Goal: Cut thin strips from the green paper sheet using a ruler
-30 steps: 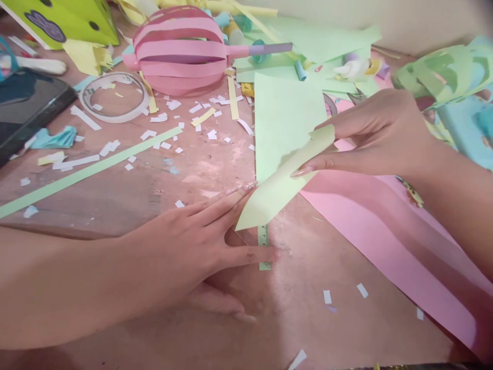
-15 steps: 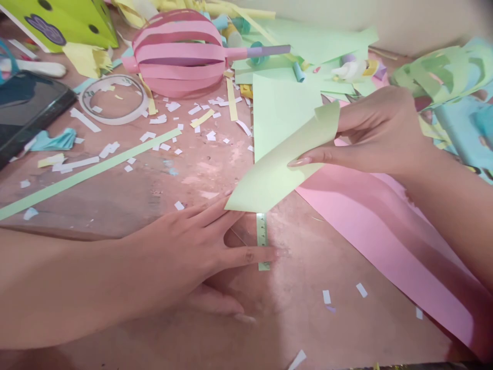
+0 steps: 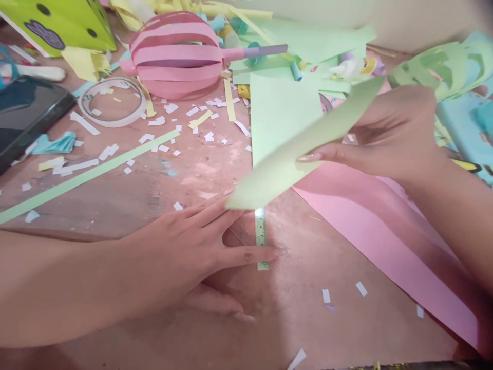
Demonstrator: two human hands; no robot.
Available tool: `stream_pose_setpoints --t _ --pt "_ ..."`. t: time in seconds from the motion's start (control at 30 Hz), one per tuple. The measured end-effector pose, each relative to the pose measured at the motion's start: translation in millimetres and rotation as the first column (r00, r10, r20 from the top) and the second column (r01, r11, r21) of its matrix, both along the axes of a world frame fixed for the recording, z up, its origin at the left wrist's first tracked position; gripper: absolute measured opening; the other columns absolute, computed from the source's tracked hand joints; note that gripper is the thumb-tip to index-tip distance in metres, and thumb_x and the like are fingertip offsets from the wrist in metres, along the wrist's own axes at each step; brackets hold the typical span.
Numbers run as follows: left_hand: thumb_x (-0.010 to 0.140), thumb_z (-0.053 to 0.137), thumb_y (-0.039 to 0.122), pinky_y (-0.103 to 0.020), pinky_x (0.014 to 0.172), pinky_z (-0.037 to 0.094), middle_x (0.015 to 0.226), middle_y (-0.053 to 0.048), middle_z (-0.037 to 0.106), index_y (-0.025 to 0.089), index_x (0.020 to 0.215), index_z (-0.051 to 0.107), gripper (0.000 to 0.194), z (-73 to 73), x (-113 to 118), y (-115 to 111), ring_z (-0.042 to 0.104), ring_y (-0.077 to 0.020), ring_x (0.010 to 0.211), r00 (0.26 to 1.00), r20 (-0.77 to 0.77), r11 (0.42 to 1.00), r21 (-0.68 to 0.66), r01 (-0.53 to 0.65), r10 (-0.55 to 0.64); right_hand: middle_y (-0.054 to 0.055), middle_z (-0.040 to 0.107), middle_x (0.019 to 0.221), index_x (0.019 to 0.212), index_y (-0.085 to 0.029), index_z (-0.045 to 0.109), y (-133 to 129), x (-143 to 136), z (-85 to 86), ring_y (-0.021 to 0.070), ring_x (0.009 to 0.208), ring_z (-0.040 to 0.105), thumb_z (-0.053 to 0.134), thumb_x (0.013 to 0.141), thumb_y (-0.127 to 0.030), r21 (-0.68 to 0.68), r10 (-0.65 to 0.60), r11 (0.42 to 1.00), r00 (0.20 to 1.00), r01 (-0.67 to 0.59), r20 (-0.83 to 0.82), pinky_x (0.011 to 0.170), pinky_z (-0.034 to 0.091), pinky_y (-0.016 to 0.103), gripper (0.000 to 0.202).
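My left hand [image 3: 204,241] lies flat with its fingers spread, the index finger pressing across what looks like a narrow clear ruler [image 3: 261,239] with a green paper strip under it. Its farther fingertips reach to the lower edge of a light green sheet of paper [image 3: 292,146]. With the thumb on the near face, my right hand [image 3: 393,133] grips this sheet, which is raised and curled off the table. Part of the ruler is hidden beneath the paper. Behind it lies a flat green sheet [image 3: 285,100].
A pink sheet [image 3: 385,226] lies under my right forearm. Farther back are a pink paper lantern [image 3: 179,56], a tape roll [image 3: 113,121], a glue bottle [image 3: 344,69] and a dark phone-like device [image 3: 31,113]. A long green strip [image 3: 88,174] and paper scraps [image 3: 326,296] are scattered around.
My right hand has moved slightly right, and the green sheet's far corner has lifted and swung to the upper right. The left hand has stayed in place.
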State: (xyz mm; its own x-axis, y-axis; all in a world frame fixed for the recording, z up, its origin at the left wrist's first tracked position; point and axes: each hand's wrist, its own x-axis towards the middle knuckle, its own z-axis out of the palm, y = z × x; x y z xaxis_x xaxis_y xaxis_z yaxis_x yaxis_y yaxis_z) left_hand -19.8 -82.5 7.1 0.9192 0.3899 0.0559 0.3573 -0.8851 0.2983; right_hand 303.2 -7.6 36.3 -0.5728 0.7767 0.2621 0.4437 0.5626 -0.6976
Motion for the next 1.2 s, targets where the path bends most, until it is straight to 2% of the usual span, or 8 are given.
stream_pose_setpoints --t 0.1,0.2,0.3,0.4,0.6,0.8,0.93,1.2 --pt "0.091 0.065 0.078 -0.045 0.093 0.062 0.168 -0.016 0.045 0.044 0.155 0.056 0.073 1.2 1.3 0.0 0.060 -0.0386 0.141 1.000 -0.010 1.000 0.014 0.016 -0.016 0.001 0.078 0.086 0.091 -0.022 0.077 -8.3 10.3 -3.1 0.0138 0.080 0.072 0.084 0.091 -0.029 0.093 0.201 0.977 0.976 -0.193 -0.080 0.071 0.058 0.027 0.009" --pt "0.091 0.068 0.076 -0.047 0.100 0.060 0.174 -0.017 0.035 0.038 0.146 0.066 0.067 4.2 3.4 0.5 0.057 -0.0408 0.145 0.999 -0.021 0.999 0.006 0.039 -0.039 0.004 0.080 0.113 0.112 -0.028 0.078 -19.1 21.0 -10.6 0.0163 0.110 0.075 0.076 0.097 -0.026 0.052 0.335 0.941 0.942 -0.336 0.026 0.096 0.061 0.029 0.015" --pt "0.092 0.067 0.076 -0.049 0.109 0.054 0.176 -0.014 0.034 0.039 0.143 0.069 0.064 5.7 4.1 1.4 0.056 -0.0404 0.147 0.999 -0.017 1.000 0.004 0.028 -0.028 0.001 0.069 0.149 0.145 -0.038 0.067 -33.1 28.8 -18.7 0.0215 0.150 0.056 0.065 0.103 -0.026 0.065 0.360 0.922 0.909 -0.381 0.211 0.126 0.046 0.044 0.044" --pt "0.092 0.063 0.080 -0.050 0.109 0.054 0.175 -0.014 0.036 0.038 0.140 0.070 0.064 5.0 2.4 1.7 0.056 -0.0401 0.147 0.999 -0.015 0.999 0.018 0.046 -0.045 -0.005 0.057 0.163 0.151 -0.046 0.060 -47.5 31.5 -21.9 0.0255 0.162 0.038 0.055 0.105 -0.018 0.022 0.340 0.931 0.887 -0.365 0.313 0.136 0.027 0.058 0.054" --pt "0.087 0.062 0.084 -0.056 0.126 0.037 0.179 -0.009 0.031 0.042 0.149 0.061 0.075 2.7 -0.1 -5.8 0.040 -0.0398 0.159 0.996 0.030 0.992 0.093 0.087 -0.090 -0.006 0.051 0.167 0.151 -0.042 0.062 -60.8 31.1 -21.7 0.0233 0.165 0.028 0.041 0.106 -0.007 0.013 0.404 0.903 0.859 -0.430 0.315 0.137 0.020 0.057 0.061" --pt "0.088 0.057 0.088 -0.062 0.127 0.032 0.181 -0.013 0.021 0.036 0.143 0.064 0.076 -2.0 -1.0 -7.8 0.035 -0.0452 0.160 0.998 0.041 0.993 0.111 0.037 -0.042 -0.003 0.057 0.163 0.148 -0.037 0.066 -66.9 25.5 -15.5 0.0210 0.164 0.029 0.041 0.108 -0.010 0.052 0.417 0.888 0.848 -0.457 0.329 0.137 0.021 0.050 0.055" --pt "0.085 0.057 0.090 -0.069 0.125 0.030 0.181 -0.018 0.017 0.035 0.141 0.066 0.079 -3.6 -2.1 -5.3 0.026 -0.0480 0.163 0.999 0.032 0.994 0.107 0.023 -0.027 0.000 0.058 0.162 0.150 -0.034 0.065 -70.3 25.1 -12.1 0.0244 0.166 0.021 0.042 0.108 -0.009 0.096 0.410 0.872 0.824 -0.479 0.390 0.137 0.020 0.055 0.054" --pt "0.087 0.059 0.087 -0.064 0.126 0.033 0.176 -0.010 0.033 0.038 0.143 0.065 0.075 -2.6 0.4 -5.1 0.034 -0.0441 0.160 0.999 0.018 0.994 0.102 0.029 -0.031 0.000 0.058 0.163 0.151 -0.035 0.063 -70.1 28.2 -11.1 0.0275 0.167 0.018 0.040 0.109 -0.011 0.143 0.408 0.852 0.809 -0.504 0.423 0.136 0.021 0.057 0.054"
